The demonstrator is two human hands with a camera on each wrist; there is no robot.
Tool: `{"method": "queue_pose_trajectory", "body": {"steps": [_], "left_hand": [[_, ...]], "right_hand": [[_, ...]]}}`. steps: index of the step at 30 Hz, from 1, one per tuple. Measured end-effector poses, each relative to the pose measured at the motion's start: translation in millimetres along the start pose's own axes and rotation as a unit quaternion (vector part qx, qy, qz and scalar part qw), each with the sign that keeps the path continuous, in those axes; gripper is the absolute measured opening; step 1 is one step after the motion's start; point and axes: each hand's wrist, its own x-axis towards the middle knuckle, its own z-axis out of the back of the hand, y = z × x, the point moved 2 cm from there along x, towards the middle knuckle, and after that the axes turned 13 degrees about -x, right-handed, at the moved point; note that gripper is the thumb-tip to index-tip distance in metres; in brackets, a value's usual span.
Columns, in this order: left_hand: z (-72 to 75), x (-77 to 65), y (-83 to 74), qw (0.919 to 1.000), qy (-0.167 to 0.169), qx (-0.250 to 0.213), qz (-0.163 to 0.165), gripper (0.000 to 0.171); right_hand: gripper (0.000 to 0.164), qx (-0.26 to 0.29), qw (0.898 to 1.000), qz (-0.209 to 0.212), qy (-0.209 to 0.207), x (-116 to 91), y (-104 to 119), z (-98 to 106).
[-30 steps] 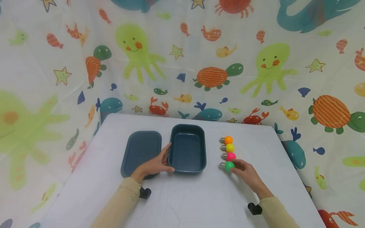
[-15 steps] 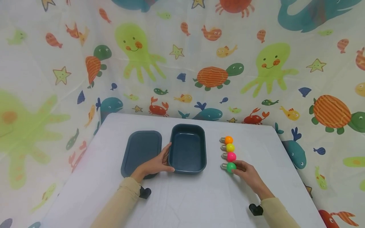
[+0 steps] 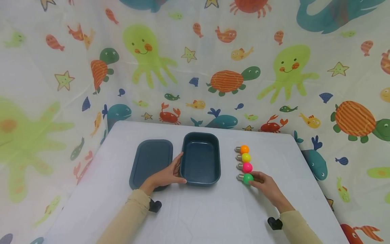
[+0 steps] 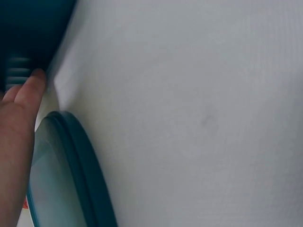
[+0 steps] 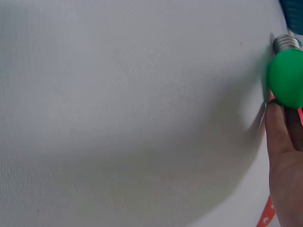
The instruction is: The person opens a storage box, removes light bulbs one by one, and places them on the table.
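A dark blue rectangular container (image 3: 200, 159) stands open-topped in the middle of the table. My left hand (image 3: 166, 176) rests against its left side, fingers extended along the wall and thumb by the near corner. Several small coloured light bulbs lie in a column to the right, metal bases pointing left: an orange bulb (image 3: 244, 149), a yellow bulb (image 3: 246, 158), a pink bulb (image 3: 247, 167) and, nearest, a green bulb (image 3: 248, 179). With thumb and fingers my right hand (image 3: 269, 189) pinches the green bulb by its round end. The right wrist view shows this green bulb (image 5: 289, 78) at the fingertips.
Left of the container lies a flat dark blue lid (image 3: 152, 159), partly under my left hand and wrist. A white cloth covers the table (image 3: 207, 217). Behind and beside it hangs a curtain (image 3: 189, 34) printed with sea animals.
My right hand has shifted slightly to the right, and the green bulb has moved with it, lining up more with the other bulbs. My left hand and the container have stayed put.
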Motion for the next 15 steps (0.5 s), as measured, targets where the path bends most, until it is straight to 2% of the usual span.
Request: {"method": "queue_pose_trajectory", "body": {"steps": [12,15], "left_hand": [[-2.3,-1.0,-2.1,1.0000,0.000,-0.004,0.006,0.118],[-1.8,-0.8,-3.4,0.9999,-0.006,0.015,0.007,0.111]], "right_hand": [[0.066,-0.010,1.000,-0.009,0.000,3.0,-7.5,8.2],[0.067,-0.013,1.000,-0.023,-0.001,4.6,-8.7,12.2]]}}
